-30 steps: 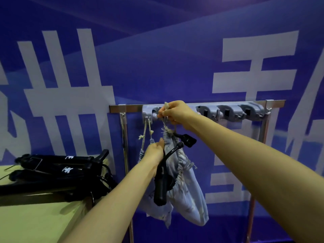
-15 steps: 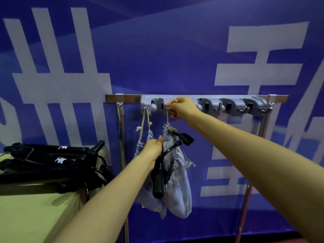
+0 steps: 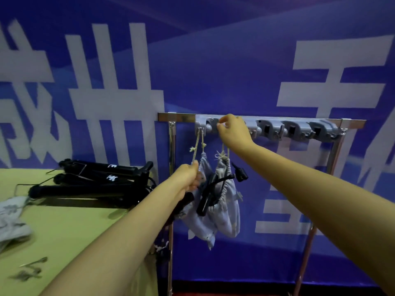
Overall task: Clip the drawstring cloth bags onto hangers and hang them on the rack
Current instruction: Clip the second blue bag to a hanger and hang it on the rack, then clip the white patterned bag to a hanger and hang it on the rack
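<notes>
A metal rack (image 3: 267, 121) carries a grey strip of hooks (image 3: 295, 130). Two pale blue drawstring bags hang from it by their cords: the left bag (image 3: 197, 223) and the right bag (image 3: 227, 210), with a black clip hanger (image 3: 208, 196) attached between them. My right hand (image 3: 232, 133) pinches the right bag's cord at a hook on the strip. My left hand (image 3: 188, 178) grips the top of the left bag, beside the hanger.
A pile of black hangers (image 3: 94, 184) lies on the yellow-green table (image 3: 64, 231) at left. Another pale cloth bag (image 3: 10, 218) rests at the table's left edge. Several free hooks remain along the strip to the right. A blue banner stands behind.
My right hand stays at the hook with the cord. My left hand has shifted from the hanger to the left bag's neck. The view has swung left, showing more table.
</notes>
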### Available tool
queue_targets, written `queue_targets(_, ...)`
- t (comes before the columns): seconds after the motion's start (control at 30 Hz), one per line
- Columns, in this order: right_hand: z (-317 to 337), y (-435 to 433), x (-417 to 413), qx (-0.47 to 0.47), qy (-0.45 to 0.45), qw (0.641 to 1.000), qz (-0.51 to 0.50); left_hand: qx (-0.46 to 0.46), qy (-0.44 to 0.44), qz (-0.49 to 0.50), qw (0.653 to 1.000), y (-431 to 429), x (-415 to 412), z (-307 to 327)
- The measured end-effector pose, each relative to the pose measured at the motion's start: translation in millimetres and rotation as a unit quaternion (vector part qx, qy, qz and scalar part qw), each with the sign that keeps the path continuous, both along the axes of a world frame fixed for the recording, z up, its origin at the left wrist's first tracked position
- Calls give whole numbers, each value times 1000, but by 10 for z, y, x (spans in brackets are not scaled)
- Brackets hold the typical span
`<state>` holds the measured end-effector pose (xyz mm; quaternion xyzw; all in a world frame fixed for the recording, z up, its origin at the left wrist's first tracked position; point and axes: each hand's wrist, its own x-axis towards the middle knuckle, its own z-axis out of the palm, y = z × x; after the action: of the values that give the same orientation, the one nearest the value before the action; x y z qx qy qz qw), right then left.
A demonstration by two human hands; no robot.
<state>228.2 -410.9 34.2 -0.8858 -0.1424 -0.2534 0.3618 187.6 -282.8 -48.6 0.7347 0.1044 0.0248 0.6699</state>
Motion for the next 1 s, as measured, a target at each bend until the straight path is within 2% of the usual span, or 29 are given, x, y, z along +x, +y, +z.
queue_targets(0.23,-14,803,-699,-50,-76,986,138,7,-36,41,998,515,-745,214)
queue_targets(0.6,-567,2261,-2013,-174,-58,934,307,34,-47,236,970,2227,-2165,33)
queue_targets(0.67,-742,2421,-2116,-202,-43,925,319,36,-47,267,962,2492,-2353,-82)
queue_targets(0.8,-1084,2605,-2141,-237,12,920,313,114,-32,352,928,2912,-2697,-335)
queue_targets(1.0,-1418,2685,-1995,-217,98,935,263,175,3,352,919,3237,-2946,-588)
